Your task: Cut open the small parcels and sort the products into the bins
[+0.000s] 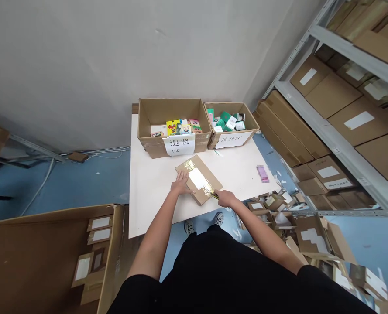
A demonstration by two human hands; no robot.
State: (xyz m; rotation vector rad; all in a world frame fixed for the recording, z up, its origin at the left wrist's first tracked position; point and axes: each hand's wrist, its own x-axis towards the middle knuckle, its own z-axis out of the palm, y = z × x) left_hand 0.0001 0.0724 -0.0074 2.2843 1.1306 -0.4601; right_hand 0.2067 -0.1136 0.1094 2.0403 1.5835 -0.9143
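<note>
A small taped cardboard parcel [204, 169] with a white label lies on the white table [154, 183] in front of me. My left hand [181, 183] rests flat on the parcel's left side, fingers spread. My right hand [225, 198] is closed around a thin yellow-handled tool [214, 194], its tip at the parcel's near right edge, where the tape runs.
Two open cartons stand at the table's far edge: the left carton [154, 146] holds colourful small boxes, the right carton [251, 126] green and white ones. A pink item [262, 173] lies on the right. Metal shelving [344, 148] with boxes stands right. A large carton [33, 257] sits at left.
</note>
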